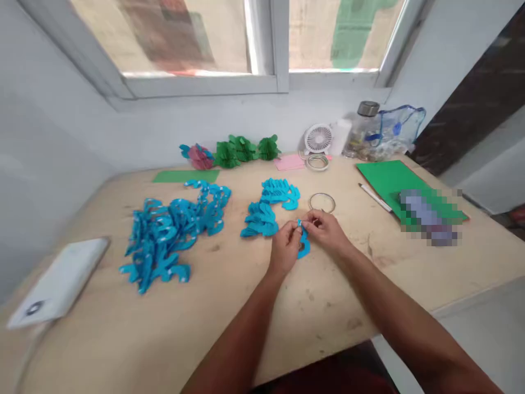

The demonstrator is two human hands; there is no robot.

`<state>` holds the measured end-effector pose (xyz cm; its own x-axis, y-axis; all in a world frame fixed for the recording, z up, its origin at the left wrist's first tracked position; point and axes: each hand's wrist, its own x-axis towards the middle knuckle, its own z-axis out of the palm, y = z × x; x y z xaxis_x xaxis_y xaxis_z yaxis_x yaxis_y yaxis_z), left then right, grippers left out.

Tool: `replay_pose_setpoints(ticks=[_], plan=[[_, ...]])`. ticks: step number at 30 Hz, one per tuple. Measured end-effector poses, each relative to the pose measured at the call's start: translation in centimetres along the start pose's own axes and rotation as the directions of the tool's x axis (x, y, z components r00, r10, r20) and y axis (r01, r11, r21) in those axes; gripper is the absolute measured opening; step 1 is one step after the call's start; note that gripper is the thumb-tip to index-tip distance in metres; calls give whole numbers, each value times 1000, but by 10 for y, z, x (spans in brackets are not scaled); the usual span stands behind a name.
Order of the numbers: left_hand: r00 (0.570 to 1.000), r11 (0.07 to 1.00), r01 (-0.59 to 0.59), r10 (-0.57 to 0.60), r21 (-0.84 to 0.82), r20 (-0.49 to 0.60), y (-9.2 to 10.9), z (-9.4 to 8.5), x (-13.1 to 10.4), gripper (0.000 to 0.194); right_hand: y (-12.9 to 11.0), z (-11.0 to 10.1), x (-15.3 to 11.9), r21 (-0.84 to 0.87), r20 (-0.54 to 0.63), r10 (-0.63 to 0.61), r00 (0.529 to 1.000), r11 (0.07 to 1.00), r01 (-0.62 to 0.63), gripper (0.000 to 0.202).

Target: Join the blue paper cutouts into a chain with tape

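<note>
My left hand (284, 247) and my right hand (327, 229) meet over the table, fingertips pinched together on the upper end of a curved blue paper cutout (304, 250). The cutout's lower part hangs below the fingers, with a dark spot inside its curve. Just left of my hands lie two stacks of similar folded blue cutouts, a nearer stack (260, 220) and a farther stack (279, 191). A large heap of blue cutouts with small white patches (170, 232) spreads farther left. Beyond my right hand a thin ring (322, 203) lies flat.
Along the wall stand green paper puffs (243, 149), a pink-and-blue one (200, 157), a small fan (318, 139) and a glass jar (361, 131). A tape roll (317, 162), pen (375, 197), green sheet (404, 178) and white device (61, 279) lie on the table (229, 339).
</note>
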<state>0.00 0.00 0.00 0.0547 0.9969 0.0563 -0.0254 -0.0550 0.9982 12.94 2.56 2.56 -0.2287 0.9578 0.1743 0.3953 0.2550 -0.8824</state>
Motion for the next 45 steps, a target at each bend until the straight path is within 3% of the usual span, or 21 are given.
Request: replay_pose_setpoints(ticks=[4,9,17,23,27,31,36,45], plan=[[1000,1000,16,-16,-19,0,2,1,-1,18,-1,0,1,-18,-4,4,1000,1000,-4,11],[996,997,-42,47,68,-69,8,1,-1,20,-5,0,-1,-49,-26,-3,1000,999,2,8],[996,999,35,-34,12,-82,14,2,-3,18,-5,0,-1,-48,-4,-25,1000,999,25,9],[991,998,65,-67,-25,-115,14,2,-3,18,-3,3,0,121,10,56,998,991,-57,9],[986,989,95,-109,-114,-123,11,2,-2,18,-2,2,2,322,-29,163,986,936,-146,12],[981,973,121,-147,-196,-125,8,2,-1,22,-3,-1,3,409,-34,198,980,897,-168,12],[983,980,91,-117,-180,-140,13,3,-1,22,-1,1,1,416,90,134,987,895,-159,9],[995,999,34,-37,-39,-90,17,0,-1,18,3,5,1,376,-13,171,985,914,-154,12]])
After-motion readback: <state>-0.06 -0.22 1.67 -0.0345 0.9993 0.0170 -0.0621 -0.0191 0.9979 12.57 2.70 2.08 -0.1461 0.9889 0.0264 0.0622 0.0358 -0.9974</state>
